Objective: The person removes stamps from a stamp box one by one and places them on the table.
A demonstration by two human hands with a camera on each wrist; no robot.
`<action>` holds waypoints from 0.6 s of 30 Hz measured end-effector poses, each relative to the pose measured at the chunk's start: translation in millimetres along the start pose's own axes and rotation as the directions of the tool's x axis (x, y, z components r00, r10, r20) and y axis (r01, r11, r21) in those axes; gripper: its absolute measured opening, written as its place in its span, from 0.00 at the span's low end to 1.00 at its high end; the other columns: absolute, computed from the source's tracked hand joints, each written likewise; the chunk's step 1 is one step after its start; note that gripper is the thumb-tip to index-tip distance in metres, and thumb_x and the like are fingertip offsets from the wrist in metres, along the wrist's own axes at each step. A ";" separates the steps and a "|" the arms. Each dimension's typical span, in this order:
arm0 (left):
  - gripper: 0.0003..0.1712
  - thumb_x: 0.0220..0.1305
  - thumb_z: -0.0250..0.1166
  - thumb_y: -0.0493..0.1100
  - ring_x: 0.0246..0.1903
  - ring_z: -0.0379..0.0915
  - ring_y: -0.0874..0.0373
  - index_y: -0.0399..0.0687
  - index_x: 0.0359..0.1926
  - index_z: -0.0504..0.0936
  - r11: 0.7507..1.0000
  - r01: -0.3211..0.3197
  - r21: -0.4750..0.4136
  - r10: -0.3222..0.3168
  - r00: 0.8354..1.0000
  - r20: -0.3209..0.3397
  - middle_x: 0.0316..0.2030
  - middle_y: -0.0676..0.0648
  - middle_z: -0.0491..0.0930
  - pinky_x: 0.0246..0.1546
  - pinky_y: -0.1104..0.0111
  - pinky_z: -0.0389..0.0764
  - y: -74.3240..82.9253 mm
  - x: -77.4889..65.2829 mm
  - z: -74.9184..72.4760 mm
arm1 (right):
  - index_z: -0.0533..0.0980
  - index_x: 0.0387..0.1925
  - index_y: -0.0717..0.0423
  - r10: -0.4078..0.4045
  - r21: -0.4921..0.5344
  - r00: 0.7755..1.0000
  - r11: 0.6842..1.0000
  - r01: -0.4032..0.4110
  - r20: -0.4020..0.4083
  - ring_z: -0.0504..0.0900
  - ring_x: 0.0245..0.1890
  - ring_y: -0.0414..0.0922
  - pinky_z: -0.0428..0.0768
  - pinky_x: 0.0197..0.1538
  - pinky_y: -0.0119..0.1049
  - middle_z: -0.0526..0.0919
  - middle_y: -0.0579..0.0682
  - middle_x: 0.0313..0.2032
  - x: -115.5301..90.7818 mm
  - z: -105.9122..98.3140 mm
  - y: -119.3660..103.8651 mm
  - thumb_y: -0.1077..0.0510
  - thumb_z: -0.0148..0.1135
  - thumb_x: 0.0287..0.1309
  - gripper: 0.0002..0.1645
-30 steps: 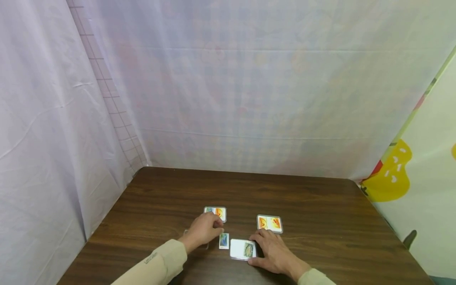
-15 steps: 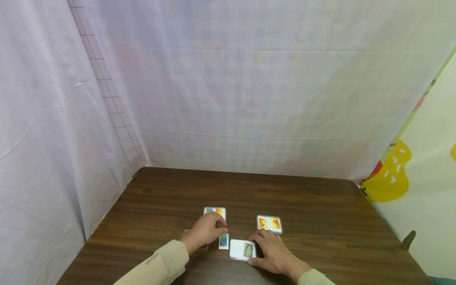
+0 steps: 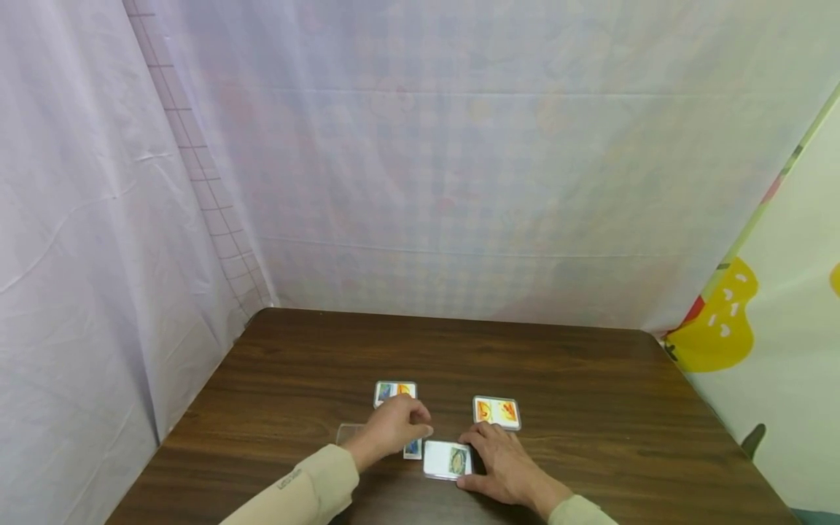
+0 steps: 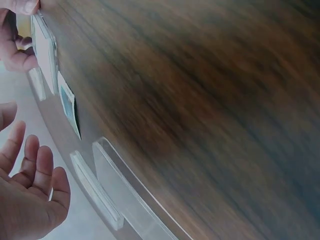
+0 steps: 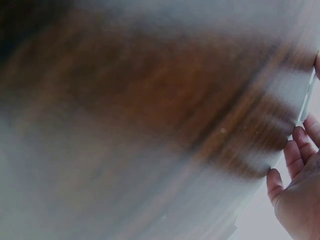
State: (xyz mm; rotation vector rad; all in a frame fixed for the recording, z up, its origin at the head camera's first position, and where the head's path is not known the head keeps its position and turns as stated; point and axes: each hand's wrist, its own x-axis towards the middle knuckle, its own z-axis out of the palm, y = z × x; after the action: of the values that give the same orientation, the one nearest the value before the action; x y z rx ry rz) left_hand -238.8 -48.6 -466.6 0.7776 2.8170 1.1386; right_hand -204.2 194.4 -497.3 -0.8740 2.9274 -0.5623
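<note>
My left hand (image 3: pixel 392 425) hovers over a loose blue-green stamp (image 3: pixel 412 449), partly covering it in the head view. In the left wrist view, the left hand's fingers are relaxed, with nothing between them and the stamp (image 4: pixel 68 105) lying apart on the table. My right hand (image 3: pixel 502 463) holds a flat clear case (image 3: pixel 436 458) by its right side, thumb at the near corner and fingers at the far one. White backing and a greenish stamp with an oval picture show in that case. Behind my left wrist lies a transparent plastic piece (image 3: pixel 348 432), partly hidden.
Two more flat cases with orange pictures lie farther back, one on the left (image 3: pixel 386 392) and one on the right (image 3: pixel 499 412), close to the right fingertips. The brown wooden table (image 3: pixel 525 357) ends at a pale curtain (image 3: pixel 446 182).
My left hand has moved right, from beside the loose stamp to over its upper part, uncovering more of the transparent piece and back left case. The right hand and its case stay put.
</note>
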 end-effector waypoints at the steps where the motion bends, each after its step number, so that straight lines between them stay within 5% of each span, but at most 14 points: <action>1: 0.08 0.56 0.73 0.42 0.32 0.73 0.61 0.45 0.35 0.85 1.000 0.005 -0.001 -0.005 1.000 0.006 0.31 0.54 0.78 0.36 0.67 0.75 0.4 0.4 1.1 | 0.75 0.55 0.54 0.001 0.000 1.000 1.000 -0.001 0.001 0.73 0.55 0.54 0.69 0.55 0.60 0.73 0.50 0.54 0.2 0.2 0.1 0.31 0.66 0.54 0.39; 9: 0.09 0.56 0.73 0.43 0.32 0.73 0.64 0.44 0.36 0.85 1.000 0.025 -0.011 -0.024 0.999 0.044 0.33 0.54 0.78 0.36 0.69 0.76 7.3 4.0 10.4 | 0.75 0.55 0.53 0.013 -0.002 1.000 1.000 -0.013 0.008 0.73 0.54 0.54 0.69 0.55 0.59 0.73 0.49 0.54 0.7 1.3 0.3 0.31 0.67 0.53 0.38; 18: 0.09 0.54 0.74 0.44 0.31 0.72 0.65 0.46 0.35 0.87 0.998 -0.024 0.054 0.022 0.998 0.051 0.30 0.56 0.76 0.36 0.71 0.75 10.9 6.2 21.0 | 0.76 0.55 0.54 -0.014 0.003 1.000 1.000 0.014 -0.015 0.73 0.54 0.53 0.69 0.55 0.59 0.73 0.48 0.53 0.1 0.5 -0.4 0.32 0.67 0.53 0.38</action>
State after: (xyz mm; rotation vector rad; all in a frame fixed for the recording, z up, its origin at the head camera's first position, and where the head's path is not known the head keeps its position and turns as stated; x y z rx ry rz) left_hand -235.5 -25.5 -473.9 0.8323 2.8161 1.0331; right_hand -204.0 193.9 -497.6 -0.8946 2.9355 -0.5765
